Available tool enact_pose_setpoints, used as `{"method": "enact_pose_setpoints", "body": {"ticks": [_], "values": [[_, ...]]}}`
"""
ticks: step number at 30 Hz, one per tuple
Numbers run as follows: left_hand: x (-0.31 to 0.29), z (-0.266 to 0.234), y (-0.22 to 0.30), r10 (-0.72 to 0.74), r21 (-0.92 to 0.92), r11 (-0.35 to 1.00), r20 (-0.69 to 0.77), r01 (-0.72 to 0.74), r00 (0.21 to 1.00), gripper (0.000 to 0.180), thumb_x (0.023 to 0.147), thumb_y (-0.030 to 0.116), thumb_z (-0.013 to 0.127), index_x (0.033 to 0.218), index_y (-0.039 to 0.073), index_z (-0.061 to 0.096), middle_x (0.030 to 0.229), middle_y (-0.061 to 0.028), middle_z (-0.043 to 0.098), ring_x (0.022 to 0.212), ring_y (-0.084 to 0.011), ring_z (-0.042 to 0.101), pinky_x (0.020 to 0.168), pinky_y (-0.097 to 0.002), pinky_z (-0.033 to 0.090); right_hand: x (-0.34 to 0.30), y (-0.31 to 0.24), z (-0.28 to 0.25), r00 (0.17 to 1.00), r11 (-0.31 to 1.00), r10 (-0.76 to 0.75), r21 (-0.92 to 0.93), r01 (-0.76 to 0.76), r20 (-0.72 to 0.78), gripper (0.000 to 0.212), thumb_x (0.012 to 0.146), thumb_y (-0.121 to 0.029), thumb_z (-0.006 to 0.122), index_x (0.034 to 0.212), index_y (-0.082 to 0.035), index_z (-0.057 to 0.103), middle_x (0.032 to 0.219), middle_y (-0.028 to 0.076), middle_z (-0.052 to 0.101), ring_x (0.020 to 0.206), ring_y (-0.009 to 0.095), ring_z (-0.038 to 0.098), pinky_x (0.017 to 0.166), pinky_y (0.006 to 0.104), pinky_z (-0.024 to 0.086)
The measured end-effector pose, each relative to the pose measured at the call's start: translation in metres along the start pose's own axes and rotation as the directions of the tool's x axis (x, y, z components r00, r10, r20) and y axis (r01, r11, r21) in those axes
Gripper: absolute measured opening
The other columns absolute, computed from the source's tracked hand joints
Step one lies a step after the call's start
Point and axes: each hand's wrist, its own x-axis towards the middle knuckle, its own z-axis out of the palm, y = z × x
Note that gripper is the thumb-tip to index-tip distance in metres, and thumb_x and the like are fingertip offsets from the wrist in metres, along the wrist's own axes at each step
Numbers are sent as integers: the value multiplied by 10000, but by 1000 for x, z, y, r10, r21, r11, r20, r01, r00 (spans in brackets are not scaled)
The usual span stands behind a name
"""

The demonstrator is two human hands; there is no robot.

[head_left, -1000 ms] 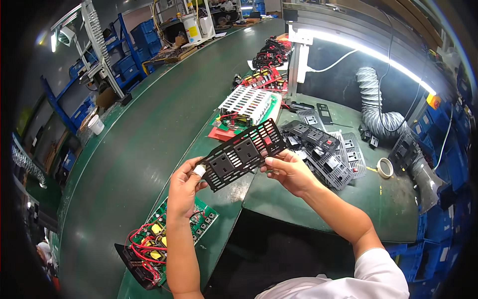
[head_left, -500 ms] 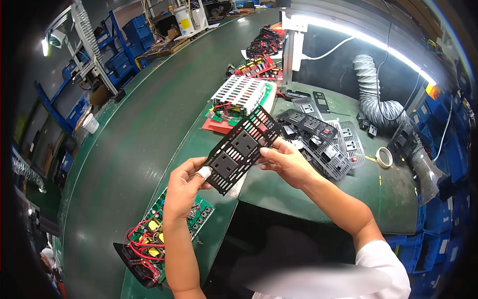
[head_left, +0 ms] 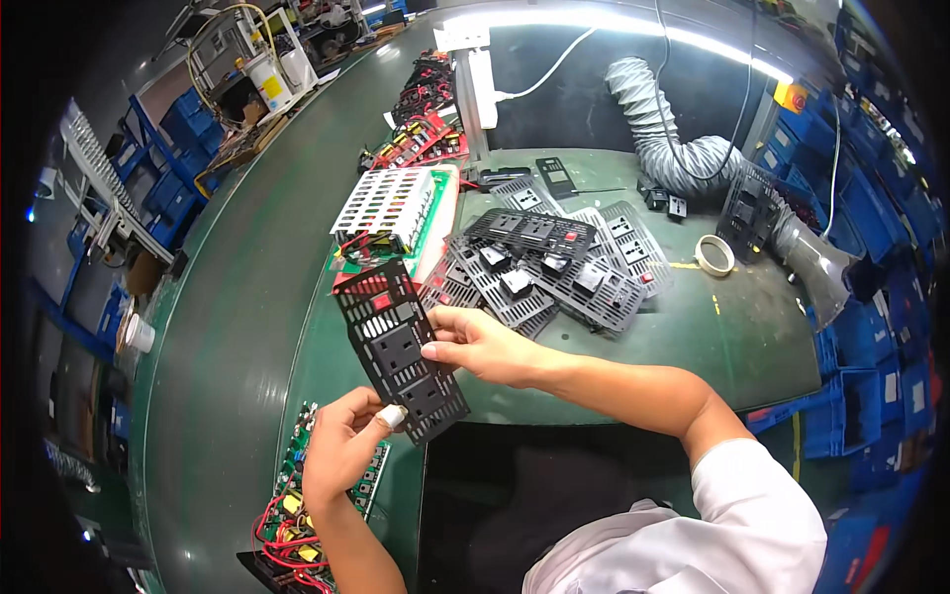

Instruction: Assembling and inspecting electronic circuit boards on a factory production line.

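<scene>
Between my hands is a black slotted socket panel (head_left: 401,348) with two socket outlets and a red switch, tilted with its red switch end farthest from me. My left hand (head_left: 348,436), with a white wrap on the thumb, grips its near left corner. On the panel's right edge, my right hand (head_left: 480,345) is closed, thumb on top. Below my left hand lies a green circuit board (head_left: 371,480) with red wires and yellow parts, partly hidden by my forearm. Right of the panel spreads a pile of similar black and grey slotted panels (head_left: 554,262).
A white slotted metal housing (head_left: 381,206) sits on a green board beyond the panel. Farther back lie red boards with wires (head_left: 421,141). On the right are a tape roll (head_left: 713,255) and a silver flexible duct (head_left: 663,129). Blue bins (head_left: 841,411) line the right side.
The view has swung to the right. Both hands have turned the socket panel, so its red switch end now points up and to the left instead of up and to the right.
</scene>
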Motion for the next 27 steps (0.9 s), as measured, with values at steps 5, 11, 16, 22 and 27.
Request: {"method": "enact_pose_setpoints", "body": {"ticks": [5,11,16,22,27], "values": [[6,3,-2,39,-92,995,-42,-42,998,167,900,78,620,1037,-17,598,910,-73,681,780,-134,657,704,-272,534,-1,-3,0,998,984,-63,-165,61,-7,289,970,-72,536,1239,35,529,940,49,661,861,75,604,772,257,498],[23,12,-18,-39,-482,876,-121,-24,992,199,939,102,586,1114,12,561,976,-79,676,763,-141,679,627,-254,572,-3,-7,-8,983,908,-185,-385,163,-18,338,927,-122,602,1239,5,570,905,119,686,818,187,655,779,336,514],[20,1,-31,-10,-575,792,-345,-204,938,166,934,67,583,1090,40,534,1009,-83,655,817,-201,682,733,-332,590,-5,-53,-41,879,322,-472,-916,239,64,348,869,-159,678,1193,-47,617,1079,178,648,978,316,628,858,383,496],[32,-6,-29,-34,-669,473,-664,-573,747,310,905,-54,553,1196,14,470,1088,-127,610,966,-257,652,850,-400,595,-56,-72,-172,614,144,-657,-873,-467,-437,441,850,-316,726,1143,-10,605,889,181,668,687,277,641,651,378,511],[31,-10,-32,-86,-646,446,-719,-619,689,176,919,-49,534,1076,19,492,1076,-120,610,970,-258,657,864,-364,590,-70,-64,-191,670,910,56,-238,-339,-740,449,870,-290,725,1150,9,541,847,83,646,656,106,619,511,207,510]]}}
